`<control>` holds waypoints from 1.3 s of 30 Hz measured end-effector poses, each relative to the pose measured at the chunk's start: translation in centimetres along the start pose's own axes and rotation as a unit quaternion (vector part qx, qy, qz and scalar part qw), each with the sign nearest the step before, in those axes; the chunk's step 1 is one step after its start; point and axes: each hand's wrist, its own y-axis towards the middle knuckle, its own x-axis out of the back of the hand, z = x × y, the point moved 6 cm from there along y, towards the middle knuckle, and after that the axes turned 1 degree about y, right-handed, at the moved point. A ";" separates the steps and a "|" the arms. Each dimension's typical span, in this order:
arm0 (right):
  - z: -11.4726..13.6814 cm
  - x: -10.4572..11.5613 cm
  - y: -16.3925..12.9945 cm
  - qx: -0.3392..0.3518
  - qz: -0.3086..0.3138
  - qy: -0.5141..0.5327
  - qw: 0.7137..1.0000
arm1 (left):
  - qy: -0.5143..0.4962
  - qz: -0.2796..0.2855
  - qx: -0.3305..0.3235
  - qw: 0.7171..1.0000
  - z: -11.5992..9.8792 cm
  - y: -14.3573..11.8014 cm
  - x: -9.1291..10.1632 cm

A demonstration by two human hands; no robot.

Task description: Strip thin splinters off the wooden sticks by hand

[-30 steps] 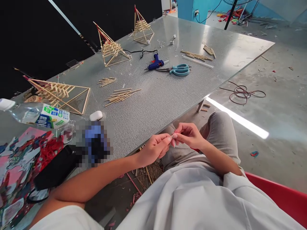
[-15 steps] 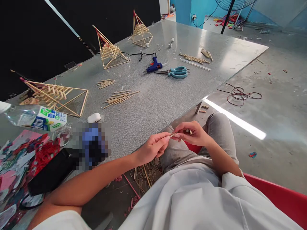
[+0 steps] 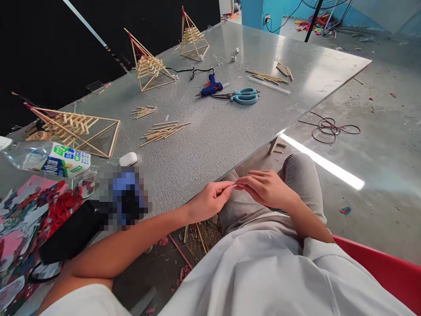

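Over my lap, just off the table's near edge, my left hand [image 3: 209, 202] is closed in a pinch on a thin wooden stick [image 3: 234, 184]. Most of that stick is hidden by fingers. My right hand [image 3: 267, 188] meets it fingertip to fingertip, thumb and fingers closed at the stick's other end. Two small heaps of cut sticks, a larger bundle [image 3: 166, 132] and a shorter one [image 3: 144, 112], lie on the table beyond my left hand. Farther back are a blue glue gun [image 3: 212, 85] and teal-handled scissors [image 3: 245, 96].
Three stick pyramid frames stand along the back: one at left [image 3: 82, 127], one in the middle [image 3: 153, 66], one farther off [image 3: 194, 37]. A plastic bottle [image 3: 62, 158], a white case [image 3: 128, 159] and colourful scraps [image 3: 23, 228] lie left. More sticks [image 3: 267, 77] lie at right.
My right hand has turned over, its back now facing up, and its fingers have closed in toward my left fingertips. Less of the stick shows between the hands.
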 end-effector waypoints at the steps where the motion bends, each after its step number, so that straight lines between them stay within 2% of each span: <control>1: 0.1 -0.2 0.0 -0.005 0.005 -0.011 1.000 | 0.016 -0.004 -0.007 1.000 0.0 0.0 0.1; 5: -0.3 -0.9 -0.3 -0.035 0.015 -0.017 0.999 | 0.057 -0.022 -0.029 0.998 0.0 0.1 0.2; 9: -2.9 -0.4 -0.9 -0.100 -0.013 -0.011 0.995 | 0.070 -0.027 -0.026 0.997 -0.3 -0.2 0.1; 12: -6.1 0.3 -1.7 -0.197 -0.032 -0.046 0.979 | 0.083 -0.042 -0.032 0.995 -0.7 -0.3 0.2; 14: -7.8 0.5 -2.3 -0.257 -0.016 -0.091 0.962 | 0.084 -0.061 -0.051 0.993 -1.0 -0.2 0.4; 18: -9.0 0.4 -2.8 -0.307 0.031 -0.172 0.936 | 0.075 -0.074 -0.057 0.993 -0.8 0.0 0.6; 21: -6.9 1.0 -2.1 -0.247 -0.006 -0.130 0.960 | 0.069 -0.075 -0.038 0.994 -0.2 0.0 0.6; 24: -3.4 1.4 -1.2 -0.144 -0.017 0.010 0.989 | 0.086 -0.083 -0.037 0.992 0.1 0.0 0.6; 26: -1.5 1.4 -0.8 -0.091 0.000 0.079 0.993 | 0.111 -0.091 -0.052 0.988 -0.1 -0.1 0.6; 28: -0.5 1.3 -0.5 -0.060 0.006 0.093 0.994 | 0.139 -0.102 -0.073 0.982 -0.5 -0.2 0.6; 32: -0.7 1.0 -0.3 -0.040 -0.011 0.088 0.995 | 0.138 -0.104 -0.072 0.982 -0.8 -0.2 0.6; 36: -1.3 1.1 -0.4 -0.030 -0.023 0.106 0.994 | 0.037 -0.052 -0.027 0.998 -0.6 -0.2 0.3; 39: -1.3 1.4 -0.5 -0.023 -0.030 0.118 0.992 | -0.031 -0.030 -0.022 0.999 -0.8 -0.1 0.2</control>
